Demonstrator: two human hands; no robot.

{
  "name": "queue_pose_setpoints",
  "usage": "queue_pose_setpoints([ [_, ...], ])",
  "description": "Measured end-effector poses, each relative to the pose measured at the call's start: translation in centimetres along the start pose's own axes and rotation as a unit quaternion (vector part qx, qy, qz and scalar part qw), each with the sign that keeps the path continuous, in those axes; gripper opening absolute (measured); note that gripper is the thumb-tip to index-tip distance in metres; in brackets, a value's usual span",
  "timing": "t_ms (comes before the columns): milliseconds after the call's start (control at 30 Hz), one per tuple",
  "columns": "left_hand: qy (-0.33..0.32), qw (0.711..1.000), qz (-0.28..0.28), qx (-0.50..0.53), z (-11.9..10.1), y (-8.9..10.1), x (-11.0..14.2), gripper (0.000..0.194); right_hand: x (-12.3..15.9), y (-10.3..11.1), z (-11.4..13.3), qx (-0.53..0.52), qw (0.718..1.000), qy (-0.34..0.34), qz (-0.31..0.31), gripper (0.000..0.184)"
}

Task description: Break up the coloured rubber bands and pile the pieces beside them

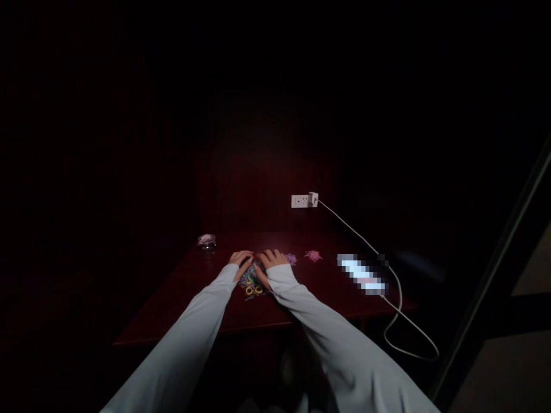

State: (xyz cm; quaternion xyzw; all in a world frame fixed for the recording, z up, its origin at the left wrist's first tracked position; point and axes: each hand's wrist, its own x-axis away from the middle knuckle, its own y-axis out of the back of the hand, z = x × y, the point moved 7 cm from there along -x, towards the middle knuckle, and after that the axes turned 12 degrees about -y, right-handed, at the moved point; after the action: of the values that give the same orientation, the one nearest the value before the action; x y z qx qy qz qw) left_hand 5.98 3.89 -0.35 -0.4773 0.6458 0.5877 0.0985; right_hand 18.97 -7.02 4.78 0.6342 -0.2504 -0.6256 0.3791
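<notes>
A heap of small, mixed-colour pieces [247, 280], too small to make out singly, lies on the dark red table between my hands. At its left and far side is my left hand [241, 259], fingers stretched out and touching the heap. My right hand [272, 260] covers its right side, palm down with the fingers apart. Neither hand visibly grips anything. Yellow rings [259, 291] sit at the heap's near edge. Just beyond my right hand are a purple clump [291, 260] and, farther right, a pink clump [313, 256] of thin strands.
A clear round container [206, 243] with something pale pink in it stands at the table's [181, 298] far left. On the right lies a blurred, lit phone-like device [361, 275]. Its white cable [353, 230] runs to a charger [313, 199] in the wall socket and loops past the table edge.
</notes>
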Motion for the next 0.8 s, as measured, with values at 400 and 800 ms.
queue_pose_setpoints([
  [400,-0.037,0.994,0.092,0.05,-2.8,1.4,1.6,0.046,0.8,-1.0,-0.8,0.03,0.992,-0.057,0.11,0.05],
  [800,0.003,0.996,0.082,0.043,-2.3,1.1,2.1,0.045,2.0,-0.1,-1.0,0.022,0.993,-0.001,0.12,0.056],
])
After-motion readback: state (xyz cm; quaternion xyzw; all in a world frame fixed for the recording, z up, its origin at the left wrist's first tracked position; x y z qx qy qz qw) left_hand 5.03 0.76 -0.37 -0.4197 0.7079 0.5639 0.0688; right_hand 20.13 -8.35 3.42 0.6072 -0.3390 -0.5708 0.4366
